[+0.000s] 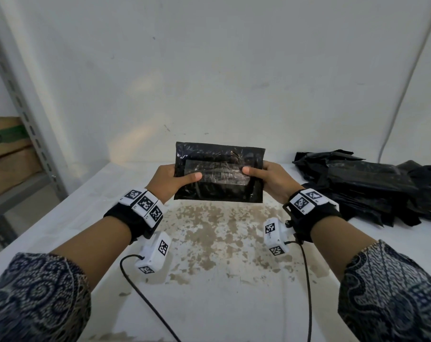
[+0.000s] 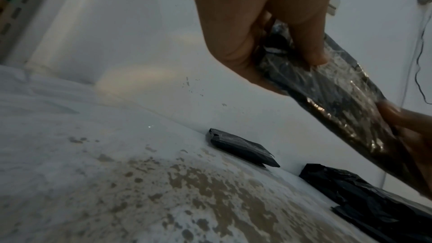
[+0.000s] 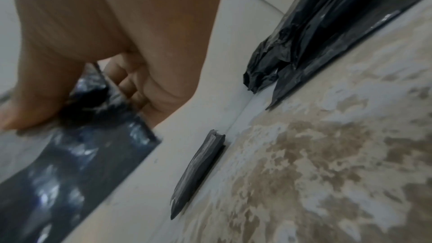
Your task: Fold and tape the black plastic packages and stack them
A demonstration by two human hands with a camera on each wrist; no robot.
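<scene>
Folded black package [image 1: 218, 174] is held in the air above the worn patch [image 1: 216, 233] of the white table [image 1: 68, 218], clear of the surface. A strip of clear tape [image 1: 219, 174] runs across its near face, wrinkled and shiny.

Left hand [image 1: 176, 180]: grips the package's left end, thumb [image 1: 193, 176] pressed flat on the taped face, the other fingers curled behind it. The left wrist view confirms this: fingers [image 2: 311, 43] wrap the edge of the package [image 2: 332, 99], which slants down and away towards the other hand.

Right hand [image 1: 268, 180]: grips the package's right end the same way, thumb on the front at the end of the tape, fingers behind. In the right wrist view the fingers [image 3: 131, 84] are curled against the back of the package [image 3: 77, 154]; the picture is blurred.

Beyond the held package, against the wall [image 1: 209, 70], a second folded package [image 2: 240, 147] lies flat on the table; it shows only in the wrist views, and also appears edge-on [image 3: 198, 173] from the right wrist.

To the right of the held package, a loose heap of black plastic bags [image 1: 372, 186] lies on the table beside the wall, crumpled and overlapping.

To the left of the held package, past the table edge, a grey metal shelf upright [image 1: 24, 124] stands with cardboard boxes [image 1: 7, 154] behind it.
</scene>
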